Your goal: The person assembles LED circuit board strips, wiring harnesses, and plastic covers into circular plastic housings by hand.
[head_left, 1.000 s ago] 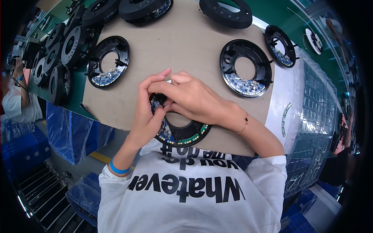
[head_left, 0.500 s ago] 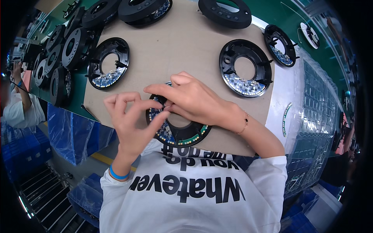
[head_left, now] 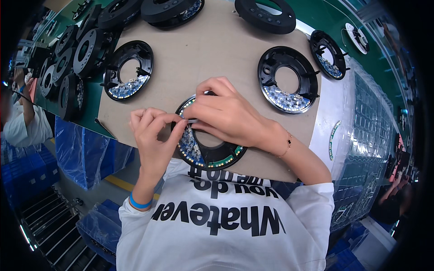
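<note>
Close in front of me lies a black ring-shaped housing (head_left: pixel 210 152) with curved circuit boards set with small light squares. Over its left rim, my left hand (head_left: pixel 156 128) has thumb and index finger pinched together at one end of a small light-grey strip (head_left: pixel 193 121). My right hand (head_left: pixel 228 110) rests bent across the top of the ring, its fingers closed around the strip's other end; what they grip is hidden. A green curved board (head_left: pixel 226 160) shows along the ring's lower right.
Similar open rings lie at left (head_left: pixel 129 70) and right (head_left: pixel 288 79), another ring (head_left: pixel 327 54) farther right. Black covers (head_left: pixel 266 16) stand along the back and are piled at left. A loose curved board (head_left: pixel 334 140) lies beside plastic-wrapped trays (head_left: pixel 366 117). Blue bins (head_left: pixel 92 156) stand below.
My left hand's thumb and index finger, apart before, have come together on the strip. My right hand has shifted slightly right.
</note>
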Available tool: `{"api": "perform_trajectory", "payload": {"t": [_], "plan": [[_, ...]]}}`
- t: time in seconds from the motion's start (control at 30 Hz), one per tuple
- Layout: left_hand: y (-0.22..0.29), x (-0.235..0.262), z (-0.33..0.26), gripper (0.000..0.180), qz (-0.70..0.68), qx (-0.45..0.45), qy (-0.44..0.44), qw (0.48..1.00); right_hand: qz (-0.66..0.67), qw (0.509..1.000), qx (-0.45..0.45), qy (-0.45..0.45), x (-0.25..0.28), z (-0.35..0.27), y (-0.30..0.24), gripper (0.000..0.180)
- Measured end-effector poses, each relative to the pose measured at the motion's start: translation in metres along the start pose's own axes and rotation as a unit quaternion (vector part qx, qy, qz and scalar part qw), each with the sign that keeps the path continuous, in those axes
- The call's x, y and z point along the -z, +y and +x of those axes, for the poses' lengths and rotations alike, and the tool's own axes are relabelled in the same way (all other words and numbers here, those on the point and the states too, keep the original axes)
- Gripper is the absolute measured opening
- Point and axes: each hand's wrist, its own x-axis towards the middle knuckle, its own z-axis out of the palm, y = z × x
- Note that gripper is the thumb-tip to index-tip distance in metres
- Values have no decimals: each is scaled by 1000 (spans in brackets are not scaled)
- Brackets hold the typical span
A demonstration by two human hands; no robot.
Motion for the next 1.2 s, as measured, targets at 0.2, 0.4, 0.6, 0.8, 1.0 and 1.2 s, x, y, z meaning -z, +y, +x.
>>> {"api": "perform_trajectory", "payload": {"t": [0.2,0.4,0.6,0.8,1.0,1.2], "plan": [[-5,-2,-2,12,-31,27,-25,999,-15,1000,17,4,-3,-4,4,14],[-4,1,-3,15,-39,7,-43,998,-8,1000,7,-27,4,-3,5,15],[-5,0,-3,15,-49,10,-47,998,10,1000,1,-25,5,-5,4,14],[-4,16,-6,32,-12,-18,-112,993,18,1000,-9,-23,3,-4,4,6],[10,30,-15,62,-42,11,-156,987,-2,1000,-9,-29,4,-2,2,6],[10,25,-18,71,-69,8,-166,984,-17,999,-17,-37,6,-2,0,13]]}}
